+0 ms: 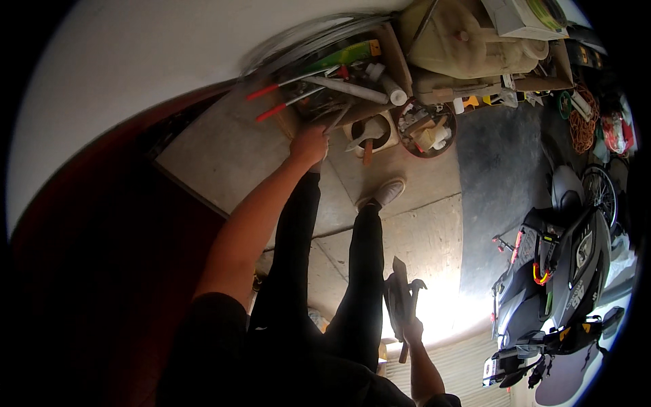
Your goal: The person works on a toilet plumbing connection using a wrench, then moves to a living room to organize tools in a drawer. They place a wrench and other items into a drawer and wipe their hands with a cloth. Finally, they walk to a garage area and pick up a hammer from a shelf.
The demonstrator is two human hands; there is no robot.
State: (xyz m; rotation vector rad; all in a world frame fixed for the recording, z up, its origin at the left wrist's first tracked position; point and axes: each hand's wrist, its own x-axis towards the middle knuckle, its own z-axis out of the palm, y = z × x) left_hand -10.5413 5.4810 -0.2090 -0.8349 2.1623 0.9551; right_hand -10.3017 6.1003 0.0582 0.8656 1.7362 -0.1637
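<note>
My left hand [310,146] is closed at the near edge of a cardboard box [289,122], around a thin grey bar [339,117] that slants up toward the box; its lower end is hidden by my fingers. Held low on the right, my right hand [413,330] grips a bundle of hand tools [400,298]. One has a hammer-like head and a wooden handle pokes out below; the others are too dark to name. Inside the box lie a red-handled long tool [274,110], a pale pipe [346,89] and a white plastic fitting [392,90].
Beside the box stand a pale container [388,139] with a trowel [367,133] across it and a round red tub [428,153] of small pieces. A large tan jerrycan [468,41] sits behind. A dark motor scooter [569,271] is parked at the right.
</note>
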